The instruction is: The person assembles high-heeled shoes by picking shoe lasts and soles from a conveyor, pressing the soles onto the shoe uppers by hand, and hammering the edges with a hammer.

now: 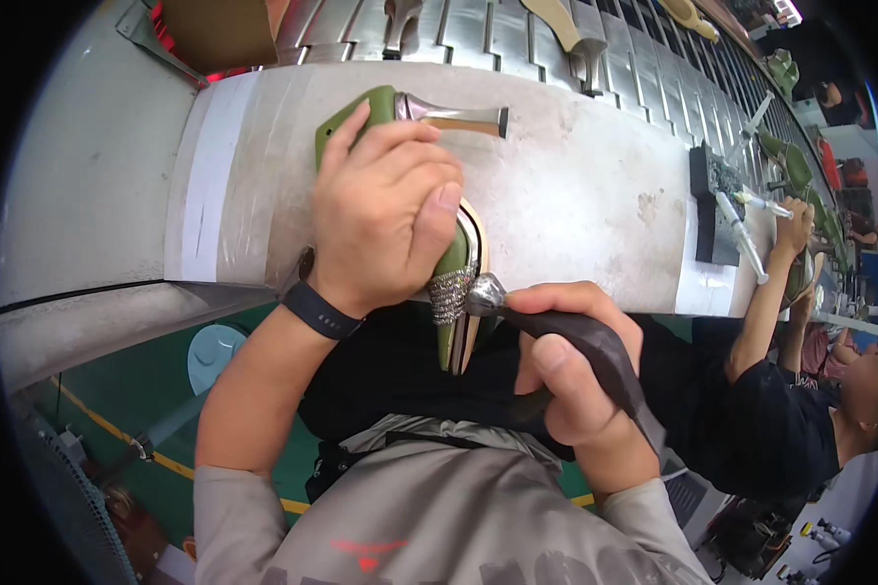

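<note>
A green high-heeled shoe [449, 255] lies on its side on the pale bench, its pointed toe jutting over the near edge. A band of sparkling stones crosses its front, and the metallic heel [458, 114] points right. My left hand [385, 210] is wrapped over the middle of the shoe, pressing it against the bench and hiding much of the upper. In my right hand [580, 361] is a shoemaker's hammer [595, 346] with a dark handle. Its rounded metal head [486, 294] touches or nearly touches the sole edge beside the stone band.
A slatted metal conveyor [468, 39] with more shoes runs behind the bench [576, 214]. On the right stand a dark block [714, 205] and syringes [741, 237]. A co-worker's arm [766, 283] reaches in there. A blue round stool [215, 358] is below left.
</note>
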Demonstrator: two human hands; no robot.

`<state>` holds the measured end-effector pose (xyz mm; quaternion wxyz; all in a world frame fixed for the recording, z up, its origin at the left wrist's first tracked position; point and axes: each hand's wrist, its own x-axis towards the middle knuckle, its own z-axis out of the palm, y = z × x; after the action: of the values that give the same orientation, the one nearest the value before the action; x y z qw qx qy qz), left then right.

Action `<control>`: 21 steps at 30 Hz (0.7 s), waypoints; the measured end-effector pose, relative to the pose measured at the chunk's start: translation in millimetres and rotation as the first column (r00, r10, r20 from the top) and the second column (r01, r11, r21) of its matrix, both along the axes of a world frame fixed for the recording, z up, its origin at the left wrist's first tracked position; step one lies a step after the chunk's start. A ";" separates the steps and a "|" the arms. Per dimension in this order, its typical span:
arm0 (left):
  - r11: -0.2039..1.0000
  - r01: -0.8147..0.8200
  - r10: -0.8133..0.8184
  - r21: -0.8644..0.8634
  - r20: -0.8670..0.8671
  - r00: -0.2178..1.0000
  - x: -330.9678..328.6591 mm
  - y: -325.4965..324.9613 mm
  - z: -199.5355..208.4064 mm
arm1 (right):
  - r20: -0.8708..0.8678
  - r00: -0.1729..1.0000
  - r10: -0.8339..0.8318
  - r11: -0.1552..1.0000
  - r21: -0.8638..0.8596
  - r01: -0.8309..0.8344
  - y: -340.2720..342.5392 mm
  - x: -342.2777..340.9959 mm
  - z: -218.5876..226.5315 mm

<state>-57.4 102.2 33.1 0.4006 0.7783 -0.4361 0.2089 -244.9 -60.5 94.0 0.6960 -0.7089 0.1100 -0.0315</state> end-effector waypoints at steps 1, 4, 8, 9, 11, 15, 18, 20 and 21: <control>0.999 0.009 -0.008 0.036 -0.015 1.000 3.3 -1.1 1.1 | 0.019 1.000 0.009 0.998 -0.069 -0.008 -2.8 11.8 7.3; 0.997 0.028 -0.025 0.076 -0.028 0.999 1.4 5.2 5.4 | 0.125 0.991 0.056 0.902 -0.432 0.004 -13.3 39.4 18.7; 0.998 0.017 -0.027 -0.065 -0.160 0.987 -47.3 9.2 10.1 | 0.173 0.980 0.098 0.201 -0.968 0.151 -77.3 72.5 -22.0; 1.000 -0.001 0.003 0.010 -0.203 0.979 -79.5 8.5 14.3 | 0.175 0.982 0.071 0.292 -0.945 0.148 -88.2 66.7 -34.2; 0.999 -0.031 0.036 0.030 -0.196 0.980 -119.8 4.9 -7.1 | 0.305 0.949 0.075 0.305 -0.914 0.269 -104.3 56.7 -61.7; 0.922 -0.262 0.050 -0.286 -0.582 0.812 -135.8 36.0 -11.0 | 0.571 0.816 -0.086 0.437 -0.714 0.546 -99.8 50.8 -64.2; 0.832 -0.330 -0.286 -0.447 -0.853 0.436 -120.2 99.8 -31.2 | 0.513 0.841 -0.170 0.698 -0.540 0.470 -69.9 31.2 -56.3; 0.808 -0.324 -0.344 -0.491 -0.841 0.417 -108.8 114.8 -22.7 | 0.236 0.942 -0.240 0.966 -0.039 0.256 -40.0 24.1 -43.5; 0.789 -0.313 -0.412 -0.529 -0.833 0.369 -106.4 124.6 -13.8 | 0.144 0.964 -0.222 0.958 0.217 0.188 -30.4 23.9 -36.7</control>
<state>-163.9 226.8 19.3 0.8081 0.5660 -0.0651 -0.1494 -221.0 -91.0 57.3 0.7637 -0.6145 0.1270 -0.1518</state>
